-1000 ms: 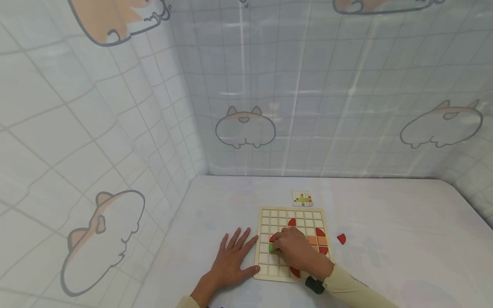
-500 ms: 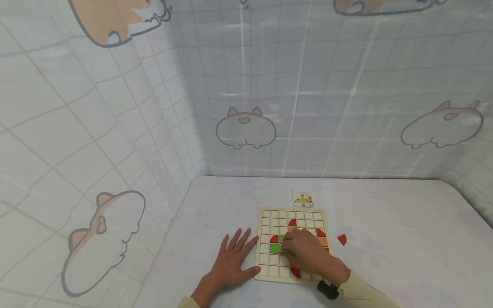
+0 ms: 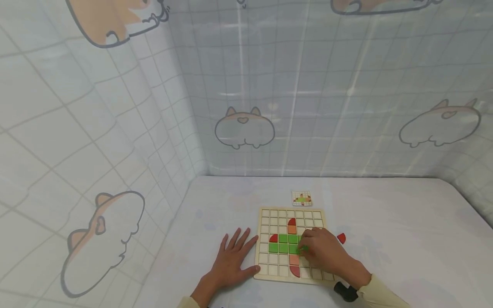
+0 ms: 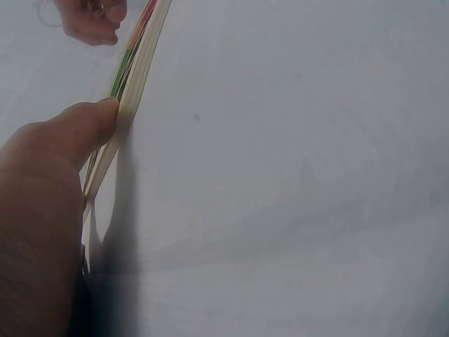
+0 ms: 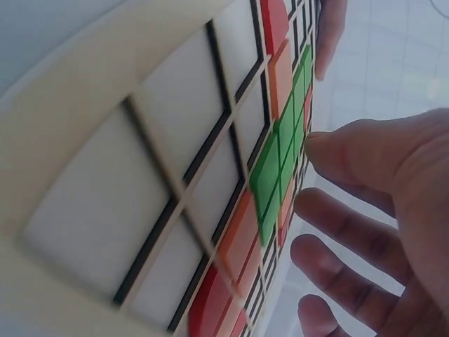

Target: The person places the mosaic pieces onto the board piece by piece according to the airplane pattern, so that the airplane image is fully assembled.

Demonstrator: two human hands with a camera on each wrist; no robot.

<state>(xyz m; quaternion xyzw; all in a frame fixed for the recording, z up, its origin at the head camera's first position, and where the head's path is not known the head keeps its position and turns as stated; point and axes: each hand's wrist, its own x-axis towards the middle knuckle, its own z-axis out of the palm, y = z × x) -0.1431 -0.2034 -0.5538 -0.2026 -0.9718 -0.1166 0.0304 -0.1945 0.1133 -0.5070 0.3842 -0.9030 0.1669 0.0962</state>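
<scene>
A wooden grid board (image 3: pixel 265 270) lies on the table, bearing a block of green square tiles (image 3: pixel 283 248), orange squares (image 3: pixel 294 259) and red quarter-round tiles (image 3: pixel 294 270). My right hand (image 3: pixel 327 252) bends over the board's right half, fingertips right at the green tiles. Nothing shows between its thumb and fingers in the right wrist view, where orange squares (image 5: pixel 242 232) sit beside the green ones; in the head view the hand hides these. Fingers spread, my left hand (image 3: pixel 230 261) rests flat left of the board, its thumb (image 4: pixel 102 116) touching the board's edge.
A small pattern card (image 3: pixel 302 198) with a coloured design lies behind the board. One loose red quarter-round tile (image 3: pixel 341 238) is on the table to the board's right. A tiled-print curtain (image 3: pixel 246 85) with animal drawings encloses the table.
My right hand has slid rightward across the board, uncovering the green squares and the orange ones above and below them. The left hand has stayed put.
</scene>
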